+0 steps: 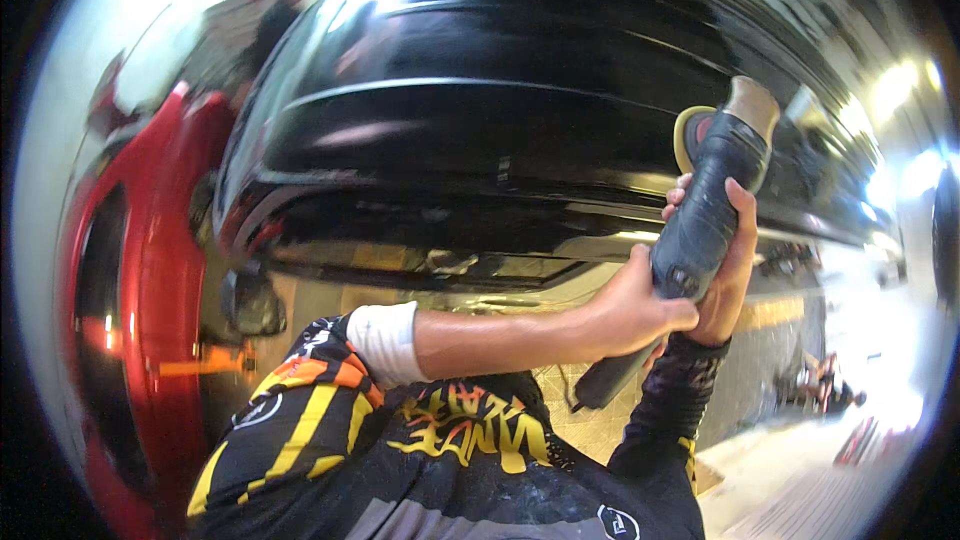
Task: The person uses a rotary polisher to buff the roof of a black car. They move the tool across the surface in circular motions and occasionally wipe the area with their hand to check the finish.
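Note:
Both my hands hold a black car polisher (695, 215), its metal head tilted up and away from me. My left hand (640, 310) wraps the rear of its body, the thumb lying across it. Farther forward, my right hand (738, 250) grips the body from beneath, with fingertips showing on the left side and the thumb on the right. A yellow round pad (684, 140) on the head faces a glossy black car (480, 130). Whether the pad touches the paint, I cannot tell. The polisher's tail end sticks out below my left hand.
A red car (165, 270) stands at the left, close to the black car's end. The black car's side mirror (253, 302) juts out at lower left. Another person (278, 20) is far left. Blurred equipment (825, 382) rests at the right, with bright lamps (893, 90) above.

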Demonstrator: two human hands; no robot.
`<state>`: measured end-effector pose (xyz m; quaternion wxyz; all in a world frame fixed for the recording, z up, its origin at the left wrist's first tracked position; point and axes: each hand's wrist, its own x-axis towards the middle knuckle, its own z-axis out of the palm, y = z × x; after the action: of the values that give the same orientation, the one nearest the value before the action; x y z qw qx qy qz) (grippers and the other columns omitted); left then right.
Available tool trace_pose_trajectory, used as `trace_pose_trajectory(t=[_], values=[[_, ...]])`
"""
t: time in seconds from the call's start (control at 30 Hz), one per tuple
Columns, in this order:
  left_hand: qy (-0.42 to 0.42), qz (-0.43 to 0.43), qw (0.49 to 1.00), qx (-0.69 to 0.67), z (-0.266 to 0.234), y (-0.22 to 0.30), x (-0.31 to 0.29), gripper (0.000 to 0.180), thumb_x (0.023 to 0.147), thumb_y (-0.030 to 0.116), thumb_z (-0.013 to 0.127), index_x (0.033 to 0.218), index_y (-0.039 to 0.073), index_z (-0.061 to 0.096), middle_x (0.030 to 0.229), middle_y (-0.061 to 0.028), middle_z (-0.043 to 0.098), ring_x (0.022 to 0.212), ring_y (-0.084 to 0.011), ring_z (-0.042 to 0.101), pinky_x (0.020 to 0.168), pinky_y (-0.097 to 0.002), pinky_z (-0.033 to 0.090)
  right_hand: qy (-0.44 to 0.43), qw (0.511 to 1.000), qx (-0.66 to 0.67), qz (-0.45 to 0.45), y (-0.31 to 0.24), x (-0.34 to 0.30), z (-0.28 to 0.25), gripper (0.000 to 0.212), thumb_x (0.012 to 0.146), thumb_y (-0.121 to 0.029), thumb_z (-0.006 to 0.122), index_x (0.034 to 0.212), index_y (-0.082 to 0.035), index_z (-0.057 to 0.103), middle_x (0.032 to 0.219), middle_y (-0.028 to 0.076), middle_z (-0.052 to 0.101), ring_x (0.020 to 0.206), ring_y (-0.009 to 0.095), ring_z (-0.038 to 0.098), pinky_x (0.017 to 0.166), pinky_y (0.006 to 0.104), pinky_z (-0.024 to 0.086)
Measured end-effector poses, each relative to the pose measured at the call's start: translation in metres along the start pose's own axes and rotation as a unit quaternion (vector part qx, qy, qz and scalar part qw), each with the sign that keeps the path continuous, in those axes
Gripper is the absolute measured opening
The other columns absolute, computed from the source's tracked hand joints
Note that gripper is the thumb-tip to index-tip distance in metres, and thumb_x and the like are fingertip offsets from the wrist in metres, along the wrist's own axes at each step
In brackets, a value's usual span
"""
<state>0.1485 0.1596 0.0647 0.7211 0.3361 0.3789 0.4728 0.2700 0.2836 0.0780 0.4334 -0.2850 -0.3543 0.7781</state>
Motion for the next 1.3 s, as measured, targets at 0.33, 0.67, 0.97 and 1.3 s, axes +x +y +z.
trace_pose_trajectory(t=[0.33,0.67,0.97,1.3], values=[[0.248,0.109,0.956,-0.116,-0.087,0.005,-0.157,0.046,0.083,0.004,0.073,0.119,0.001,0.045,0.087,-0.0095,0.057,0.053,-0.0203,0.062,0.046,-0.0352,0.053,-0.195,0.961,-0.087,0.175,0.134,0.025,0.172,0.046,0.087,-0.032,0.075,0.114,0.003,0.063,0.096,0.015,0.072,0.080,0.024,0.073,0.077,0.0353,0.062],[0.348,0.143,0.904,-0.202,-0.163,0.033,-0.260,0.032,0.089,0.024,0.067,0.104,-0.004,0.061,0.065,-0.0061,0.057,0.049,-0.0159,0.055,0.047,-0.0270,0.048,-0.307,0.909,-0.065,0.275,0.244,0.040,0.324,0.034,0.084,-0.019,0.079,0.104,0.005,0.069,0.087,0.010,0.071,0.068,0.022,0.069,0.065,0.0357,0.059],[0.409,0.127,0.896,-0.115,-0.129,0.015,-0.242,0.030,0.089,0.021,0.066,0.104,-0.003,0.058,0.066,-0.0108,0.061,0.051,-0.0201,0.059,0.050,-0.0332,0.052,-0.309,0.905,-0.064,0.284,0.227,0.017,0.287,0.037,0.082,-0.026,0.079,0.104,0.002,0.069,0.086,0.006,0.069,0.066,0.017,0.066,0.063,0.0319,0.055],[0.136,0.085,0.986,-0.046,-0.029,-0.002,-0.108,0.025,0.089,0.008,0.068,0.107,0.001,0.053,0.078,-0.0091,0.060,0.053,-0.0230,0.063,0.048,-0.0371,0.054,-0.125,0.982,-0.028,0.137,0.071,-0.009,0.098,0.050,0.084,-0.037,0.079,0.114,0.000,0.065,0.093,0.011,0.072,0.079,0.020,0.073,0.075,0.0316,0.061]])
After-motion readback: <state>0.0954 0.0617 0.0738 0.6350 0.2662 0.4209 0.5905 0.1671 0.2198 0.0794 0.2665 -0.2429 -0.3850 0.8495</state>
